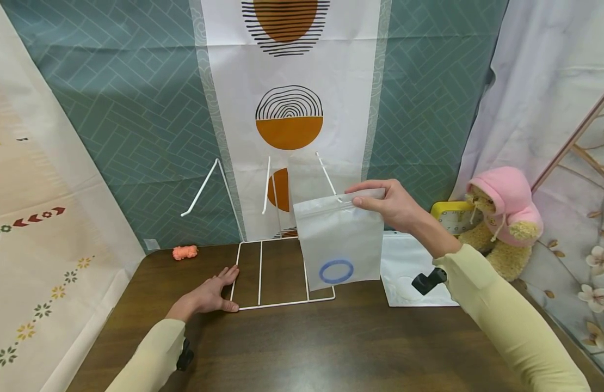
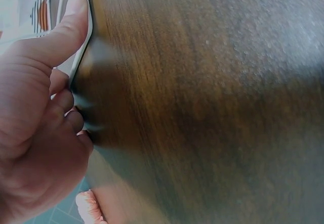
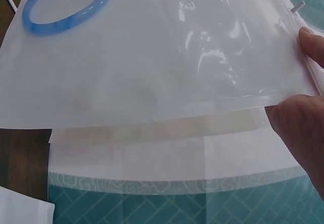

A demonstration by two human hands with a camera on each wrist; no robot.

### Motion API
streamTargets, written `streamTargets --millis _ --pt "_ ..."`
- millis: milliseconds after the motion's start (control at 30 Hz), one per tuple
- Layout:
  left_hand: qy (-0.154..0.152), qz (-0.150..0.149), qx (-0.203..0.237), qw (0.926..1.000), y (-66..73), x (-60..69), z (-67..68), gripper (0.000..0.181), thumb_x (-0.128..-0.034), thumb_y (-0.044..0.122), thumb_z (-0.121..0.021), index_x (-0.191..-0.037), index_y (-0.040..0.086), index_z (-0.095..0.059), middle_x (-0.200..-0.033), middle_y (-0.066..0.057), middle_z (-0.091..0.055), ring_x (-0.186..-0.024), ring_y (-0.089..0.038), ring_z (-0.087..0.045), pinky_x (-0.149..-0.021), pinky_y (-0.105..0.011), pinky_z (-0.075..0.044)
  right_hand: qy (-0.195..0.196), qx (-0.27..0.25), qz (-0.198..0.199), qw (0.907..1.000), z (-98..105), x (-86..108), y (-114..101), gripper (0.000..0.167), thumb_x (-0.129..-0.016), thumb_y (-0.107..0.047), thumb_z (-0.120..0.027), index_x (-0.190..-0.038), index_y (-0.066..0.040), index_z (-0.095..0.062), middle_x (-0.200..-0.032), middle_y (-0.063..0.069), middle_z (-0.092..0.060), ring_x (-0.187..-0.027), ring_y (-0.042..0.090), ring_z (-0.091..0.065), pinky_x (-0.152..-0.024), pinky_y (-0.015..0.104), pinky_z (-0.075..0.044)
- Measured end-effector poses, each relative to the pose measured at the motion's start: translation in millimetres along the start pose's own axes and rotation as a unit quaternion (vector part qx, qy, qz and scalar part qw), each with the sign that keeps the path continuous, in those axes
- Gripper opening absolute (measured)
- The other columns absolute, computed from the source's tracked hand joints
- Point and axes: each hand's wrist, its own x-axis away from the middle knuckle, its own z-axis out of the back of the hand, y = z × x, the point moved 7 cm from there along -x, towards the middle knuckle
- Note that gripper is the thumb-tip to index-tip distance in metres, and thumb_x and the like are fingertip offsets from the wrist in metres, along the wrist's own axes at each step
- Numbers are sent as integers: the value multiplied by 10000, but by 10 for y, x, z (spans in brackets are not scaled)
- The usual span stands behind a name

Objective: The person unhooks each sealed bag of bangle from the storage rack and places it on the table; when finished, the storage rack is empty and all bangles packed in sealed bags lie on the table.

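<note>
Frosted white pouch with a blue ring inside, pinched near its top corner by the right hand.
By the head camera, the pouch is shown hanging below the right hand, at a hook of a white wire rack, whose base is touched by the spread left hand; a faint ring is contained in a flat second pouch. At the left wrist, the thumb is seen laid on wire. At the right wrist, the hook's tip is seen beside the thumb.
</note>
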Motion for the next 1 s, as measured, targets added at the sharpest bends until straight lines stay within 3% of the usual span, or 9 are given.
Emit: streamTargets --millis 433,667,1000 --pt "55 30 -16 10000 -21 -10 14 1031 -780 333 -851 -1521 -99 -280 -1606 -282 -166 -1451 -518 -110 -1127 -662 -121 -337 -498 271 9978 -45 85 -115 273 -952 12 -628 -1086 -167 -784 -1062 78 -722 -911 258 -683 -792 352 -574" --pt "38 -24 43 10000 10 5 6 1023 -775 303 -859 -1512 -113 -285 -1600 -295 -169 -1447 -525 -108 -1122 -670 -115 -300 -591 332 9973 -16 162 -160 303 -945 31 -632 -1077 -191 -790 -1054 59 -732 -896 230 -694 -769 336 -570" --pt "52 -96 51 9999 25 9 9 1021 -778 302 -857 -1508 -121 -283 -1595 -304 -169 -1443 -532 -108 -1123 -668 -118 -166 -886 346 9953 157 336 -117 310 -946 77 -604 -1071 -138 -789 -1016 69 -746 -852 198 -714 -711 327 -582"
